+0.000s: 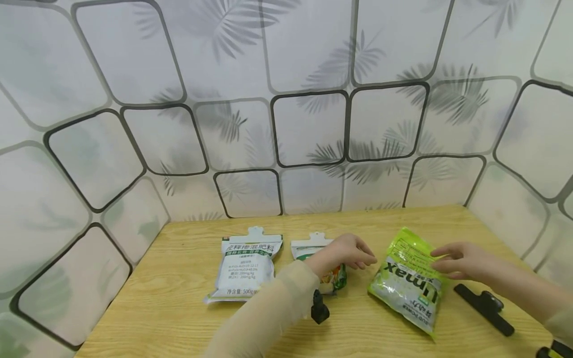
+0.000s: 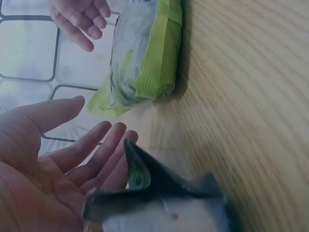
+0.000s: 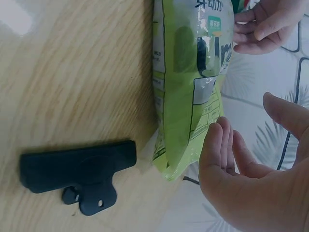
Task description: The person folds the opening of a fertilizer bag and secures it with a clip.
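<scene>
A green and white plastic bag (image 1: 405,293) marked "Umax" lies on the table between the two hands, its flat green end toward the back wall. On its left, my left hand (image 1: 351,251) hovers with relaxed fingers, apart from the bag and holding nothing. My right hand (image 1: 463,261) is at the bag's right edge, fingers loosely bent; whether the fingertips touch the plastic, I cannot tell. A black clip (image 3: 79,166) lies on the wood beside the bag, below the right hand. Behind the left forearm, a smaller packet (image 1: 329,286) with a white clip (image 1: 315,239) is partly hidden.
Further left on the wooden table (image 1: 156,293) lies a white bag (image 1: 246,268) with printed text, a white clip (image 1: 256,231) on its top edge. A patterned curtain (image 1: 309,129) closes off the back and sides. A small black object (image 1: 319,308) shows beside the left forearm.
</scene>
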`<control>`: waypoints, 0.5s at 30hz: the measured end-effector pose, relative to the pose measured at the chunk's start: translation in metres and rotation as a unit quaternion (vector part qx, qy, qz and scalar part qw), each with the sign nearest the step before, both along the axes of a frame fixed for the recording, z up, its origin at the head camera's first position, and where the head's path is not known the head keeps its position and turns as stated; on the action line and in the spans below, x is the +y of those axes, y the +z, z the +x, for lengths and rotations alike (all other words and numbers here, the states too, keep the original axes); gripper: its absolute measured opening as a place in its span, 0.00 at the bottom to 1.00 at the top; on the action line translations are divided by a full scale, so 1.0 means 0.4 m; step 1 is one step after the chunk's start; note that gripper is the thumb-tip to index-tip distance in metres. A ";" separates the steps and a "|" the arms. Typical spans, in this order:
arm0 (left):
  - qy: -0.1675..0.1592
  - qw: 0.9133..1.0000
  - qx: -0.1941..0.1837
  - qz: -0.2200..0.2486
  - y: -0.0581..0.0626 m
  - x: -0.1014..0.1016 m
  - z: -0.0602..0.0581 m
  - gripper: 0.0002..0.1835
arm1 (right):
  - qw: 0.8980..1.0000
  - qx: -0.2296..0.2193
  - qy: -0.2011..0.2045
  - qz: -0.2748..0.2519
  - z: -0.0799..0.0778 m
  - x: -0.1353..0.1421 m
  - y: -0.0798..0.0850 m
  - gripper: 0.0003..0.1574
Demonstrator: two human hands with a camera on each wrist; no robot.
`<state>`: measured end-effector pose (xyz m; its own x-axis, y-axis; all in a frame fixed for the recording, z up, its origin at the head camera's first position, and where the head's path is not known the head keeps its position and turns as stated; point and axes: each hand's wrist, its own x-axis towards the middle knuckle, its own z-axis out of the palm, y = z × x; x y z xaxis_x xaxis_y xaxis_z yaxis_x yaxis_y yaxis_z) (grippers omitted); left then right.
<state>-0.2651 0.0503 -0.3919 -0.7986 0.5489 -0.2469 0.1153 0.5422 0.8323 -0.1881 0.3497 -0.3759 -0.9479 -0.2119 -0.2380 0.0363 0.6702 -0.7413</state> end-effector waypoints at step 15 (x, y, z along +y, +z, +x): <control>0.022 1.000 -0.004 0.000 -0.008 0.033 0.009 0.08 | 1.000 -0.031 0.000 -0.004 0.027 0.044 -0.021 0.40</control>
<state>-0.2614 0.0633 -0.3949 -0.8201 0.5128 -0.2537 0.0848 0.5474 0.8326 -0.1771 0.3674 -0.3844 -0.9316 -0.2140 -0.2938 0.0815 0.6648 -0.7426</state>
